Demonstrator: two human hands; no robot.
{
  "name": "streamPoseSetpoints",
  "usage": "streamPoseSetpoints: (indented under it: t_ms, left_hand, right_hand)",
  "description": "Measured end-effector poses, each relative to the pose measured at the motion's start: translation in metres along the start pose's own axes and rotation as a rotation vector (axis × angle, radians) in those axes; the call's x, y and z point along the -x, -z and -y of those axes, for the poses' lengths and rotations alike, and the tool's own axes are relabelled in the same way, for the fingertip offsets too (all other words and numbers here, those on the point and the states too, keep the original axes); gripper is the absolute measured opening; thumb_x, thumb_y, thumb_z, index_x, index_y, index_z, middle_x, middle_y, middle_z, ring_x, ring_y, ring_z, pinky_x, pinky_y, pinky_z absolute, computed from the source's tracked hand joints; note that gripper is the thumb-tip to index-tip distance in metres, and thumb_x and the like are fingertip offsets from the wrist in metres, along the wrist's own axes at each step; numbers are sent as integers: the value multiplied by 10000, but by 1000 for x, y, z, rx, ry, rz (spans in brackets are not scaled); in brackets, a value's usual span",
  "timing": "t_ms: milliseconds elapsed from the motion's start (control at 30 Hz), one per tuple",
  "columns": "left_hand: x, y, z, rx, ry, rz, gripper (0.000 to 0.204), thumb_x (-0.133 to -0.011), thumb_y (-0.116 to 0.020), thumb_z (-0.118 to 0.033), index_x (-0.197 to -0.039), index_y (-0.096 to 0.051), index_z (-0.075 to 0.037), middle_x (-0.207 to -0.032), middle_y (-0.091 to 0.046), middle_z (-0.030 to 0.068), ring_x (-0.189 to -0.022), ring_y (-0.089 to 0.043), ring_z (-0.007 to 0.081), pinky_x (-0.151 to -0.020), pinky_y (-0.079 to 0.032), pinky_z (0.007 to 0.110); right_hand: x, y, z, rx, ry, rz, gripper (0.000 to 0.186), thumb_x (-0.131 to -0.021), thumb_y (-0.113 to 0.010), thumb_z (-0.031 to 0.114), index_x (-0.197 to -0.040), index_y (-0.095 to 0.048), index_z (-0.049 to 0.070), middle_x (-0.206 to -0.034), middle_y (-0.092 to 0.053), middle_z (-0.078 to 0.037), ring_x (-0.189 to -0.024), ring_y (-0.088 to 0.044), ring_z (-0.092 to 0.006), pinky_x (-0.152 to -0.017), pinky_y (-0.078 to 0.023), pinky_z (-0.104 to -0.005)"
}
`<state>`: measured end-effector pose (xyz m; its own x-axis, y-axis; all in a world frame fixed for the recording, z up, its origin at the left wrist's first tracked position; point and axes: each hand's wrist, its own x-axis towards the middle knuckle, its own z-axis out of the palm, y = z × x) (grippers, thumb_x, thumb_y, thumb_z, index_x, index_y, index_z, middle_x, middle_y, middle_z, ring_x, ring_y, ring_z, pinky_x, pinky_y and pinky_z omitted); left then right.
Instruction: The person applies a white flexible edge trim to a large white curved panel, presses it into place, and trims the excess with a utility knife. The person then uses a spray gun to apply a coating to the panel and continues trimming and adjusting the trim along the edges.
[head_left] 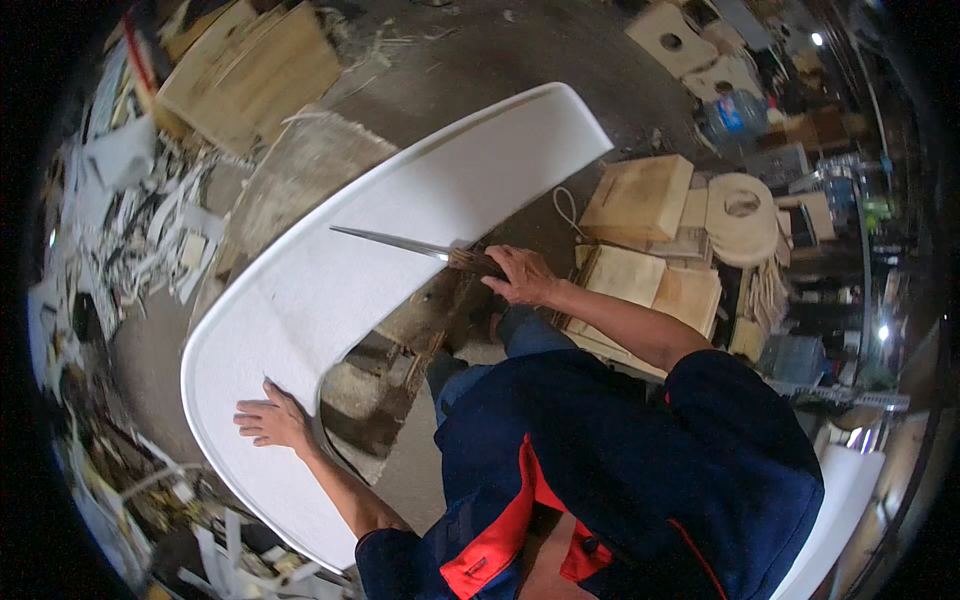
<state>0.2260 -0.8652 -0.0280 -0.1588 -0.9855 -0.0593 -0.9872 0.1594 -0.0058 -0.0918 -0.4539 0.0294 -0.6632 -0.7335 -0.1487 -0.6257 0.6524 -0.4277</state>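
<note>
A large curved white panel [470, 185] with a raised rim lies in front of me, bending from the upper right round to the lower left. My left hand [276, 416] rests flat on its lower left part, fingers spread. In my right hand [522, 275] is a long-bladed knife [392, 242], gripped by its brown handle. The narrow metal blade tapers to a point toward the left and lies over the panel's middle. Whether the blade touches the surface, I cannot tell.
Under the panel is a worn board [310, 165]. White offcuts [150, 235] litter the left side, near stacked wooden boards [260, 75]. On the right stand wooden blocks [640, 195], a round piece with a hole [742, 222] and a water bottle [735, 115]. Another white panel [835, 515] is behind me.
</note>
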Motion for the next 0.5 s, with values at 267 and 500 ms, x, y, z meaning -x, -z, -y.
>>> streamPoseSetpoints:
  t_ms: [267,500]
  left_hand:
    - [8,-26,-196,69,-87,-98,991,-973,-336,-708,-1565,-166,68,-1624,-94,344,-1477,-122,571,-1175,-111,671]
    - [189,-6,-392,319,-1001,49,804,-953,-556,-570,-1481,-401,17,-1617,-202,305,-1501,-87,529,-1168,-66,693]
  right_hand:
    - [79,51,-117,-70,-268,-116,517,-920,-686,320,-1297,-506,16,-1204,-625,-258,-1083,-627,-441,-895,-514,-491]
    - [111,96,-258,-59,-201,-256,521,-936,-677,314,-1311,-509,-5,-1213,-618,-265,-1095,-627,-436,-907,-511,-502]
